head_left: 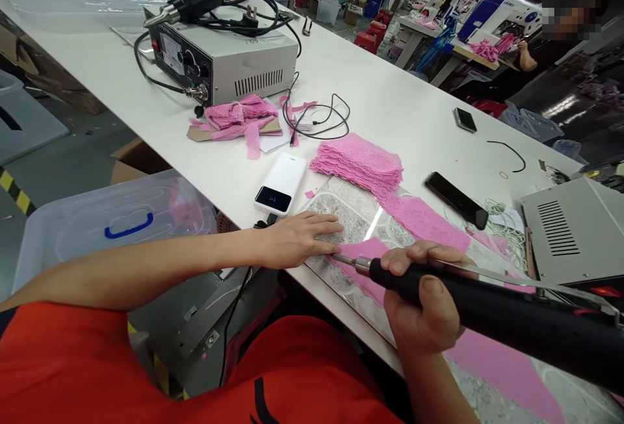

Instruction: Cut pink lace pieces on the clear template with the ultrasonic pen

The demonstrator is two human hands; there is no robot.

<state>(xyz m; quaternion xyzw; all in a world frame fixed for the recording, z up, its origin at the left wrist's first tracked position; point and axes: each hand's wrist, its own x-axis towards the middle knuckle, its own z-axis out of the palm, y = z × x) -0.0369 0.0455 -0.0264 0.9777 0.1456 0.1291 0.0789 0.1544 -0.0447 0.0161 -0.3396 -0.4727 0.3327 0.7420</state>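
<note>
My left hand [297,240] lies flat with its fingers stretched over a clear patterned board [336,212]. Its fingertips touch the left edge of a pink lace fabric piece [363,265]. In my right hand [426,307] is a thick black handheld tool with a metal tip [468,300], fingers wrapped round its grip. The tip meets the pink piece right beside my left fingertips. Just beyond my hands sits a stack of pink lace pieces [361,160], with another pink piece [424,219] trailing off it. A larger pink piece [507,372] lies at the lower right, partly behind the tool.
Near my left wrist a white power bank [281,183] rests on the white table [390,108]. A grey control box [229,53] carries a second black tool [195,2]. Phones [455,199] and another grey box [575,229] stand right. A lidded plastic bin [117,229] is left.
</note>
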